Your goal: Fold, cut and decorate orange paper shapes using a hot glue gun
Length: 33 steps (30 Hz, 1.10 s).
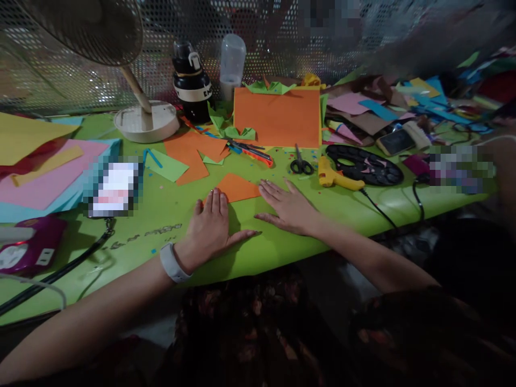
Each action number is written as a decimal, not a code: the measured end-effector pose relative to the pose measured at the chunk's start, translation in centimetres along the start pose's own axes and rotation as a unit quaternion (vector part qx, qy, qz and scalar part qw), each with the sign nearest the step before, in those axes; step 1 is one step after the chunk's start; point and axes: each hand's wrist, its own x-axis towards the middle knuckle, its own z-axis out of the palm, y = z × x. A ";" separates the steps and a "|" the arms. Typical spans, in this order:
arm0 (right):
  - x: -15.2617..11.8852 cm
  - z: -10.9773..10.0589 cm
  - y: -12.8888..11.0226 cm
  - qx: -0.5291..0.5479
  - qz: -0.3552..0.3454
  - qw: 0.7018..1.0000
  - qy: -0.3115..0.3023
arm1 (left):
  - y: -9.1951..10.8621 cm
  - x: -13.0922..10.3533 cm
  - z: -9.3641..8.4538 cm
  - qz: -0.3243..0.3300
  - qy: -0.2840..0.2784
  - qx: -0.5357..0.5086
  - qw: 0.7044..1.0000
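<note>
A folded piece of orange paper lies on the green table, its peak pointing away from me. My left hand rests flat with its fingertips over the paper's left corner, thumb stretched to the right. At the right corner, my right hand lies flat with fingers spread, its fingertips touching or close to the edge. Beyond the paper are scissors and an orange cutter knife. A yellow glue gun lies right of the scissors.
An orange card with green paper trim stands at the back, beside a dark bottle. A fan and a phone are left. A black palette-like tray and heaped paper scraps are right. Cords cross the table's front edge.
</note>
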 end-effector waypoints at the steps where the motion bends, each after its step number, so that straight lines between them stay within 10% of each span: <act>1: 0.0 0.0 0.0 0.001 0.001 1.000 -0.001 | -0.2 -0.2 0.1 -0.006 0.001 0.003 1.000; 12: -0.8 0.6 1.6 -0.010 0.040 0.999 -0.003 | -2.5 -2.5 0.6 -0.022 0.018 0.002 1.000; 19: 2.1 -4.7 0.7 0.051 0.089 0.993 0.062 | -2.2 -2.4 0.5 -0.029 0.006 0.003 1.000; 26: 9.7 -5.0 -2.6 0.266 0.072 0.932 -0.237 | -2.2 -2.5 0.5 -0.032 0.005 -0.002 0.999; 33: 11.3 -3.6 -1.2 0.338 0.100 0.885 -0.304 | -2.1 -2.4 0.3 -0.028 0.000 0.018 0.999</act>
